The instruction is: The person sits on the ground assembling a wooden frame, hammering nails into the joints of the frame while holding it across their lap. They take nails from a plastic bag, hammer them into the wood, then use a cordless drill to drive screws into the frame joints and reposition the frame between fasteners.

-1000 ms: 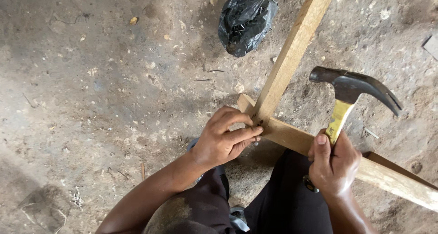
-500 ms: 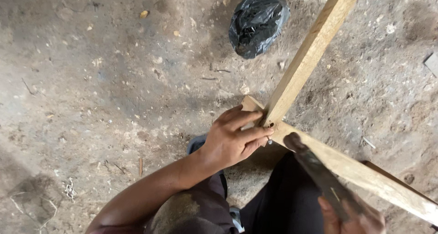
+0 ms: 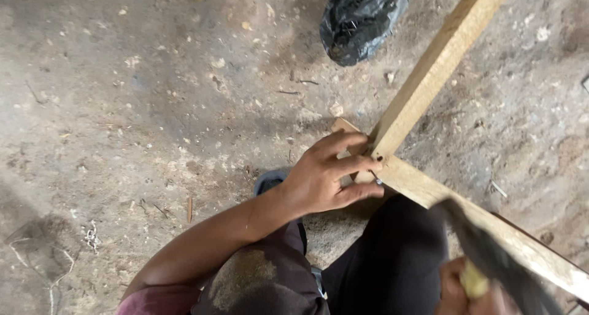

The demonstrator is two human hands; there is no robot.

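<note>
Two pale wooden battens meet on the dirt floor: one batten (image 3: pixel 442 63) runs up to the top right, the other batten (image 3: pixel 491 223) runs down to the right. My left hand (image 3: pixel 328 174) rests on their joint and pinches a small nail (image 3: pixel 375 177) between the fingertips. My right hand (image 3: pixel 472 290) at the bottom right grips the yellow handle of a hammer (image 3: pixel 491 260), whose dark head is blurred in motion above the lower batten.
A crumpled black plastic bag (image 3: pixel 362 17) lies on the floor beyond the joint. Small stones, wood chips and a loose nail (image 3: pixel 498 188) are scattered over the grey dirt. My dark-trousered knees (image 3: pixel 392 260) sit just below the joint.
The hammer, raised high a second ago, has swung down low at the bottom right and is blurred. My left hand has stayed on the joint. The camera has shifted slightly.
</note>
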